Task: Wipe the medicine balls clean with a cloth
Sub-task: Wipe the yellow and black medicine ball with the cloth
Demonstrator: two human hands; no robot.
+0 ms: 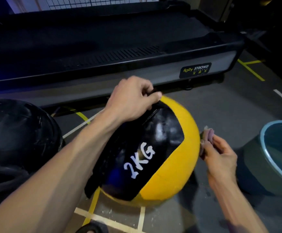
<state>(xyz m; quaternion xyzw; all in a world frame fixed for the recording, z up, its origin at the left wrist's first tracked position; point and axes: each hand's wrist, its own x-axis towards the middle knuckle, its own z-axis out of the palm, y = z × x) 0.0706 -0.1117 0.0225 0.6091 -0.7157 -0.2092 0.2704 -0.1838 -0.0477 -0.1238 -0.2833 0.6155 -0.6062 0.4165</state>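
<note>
Left hand (133, 98) grips the black strap (153, 105) atop the yellow-and-black ball (167, 169), likely steadying it on the floor (220, 106); right hand (220, 157) pinches the bunched cloth (205, 140) against its right flank, ready to wipe; bucket (264, 132) stands just beside, presumably for rinsing.

1. The medicine ball (170, 174) sits on the floor (220, 106) before me, in front of the treadmill (103, 52).
2. My left hand (133, 100) is on its top strap (153, 105).
3. My right hand (220, 157) and the cloth (205, 137) are at its right side.
4. A basin (271, 158) lies right of it, another ball (19, 132) left.
</note>
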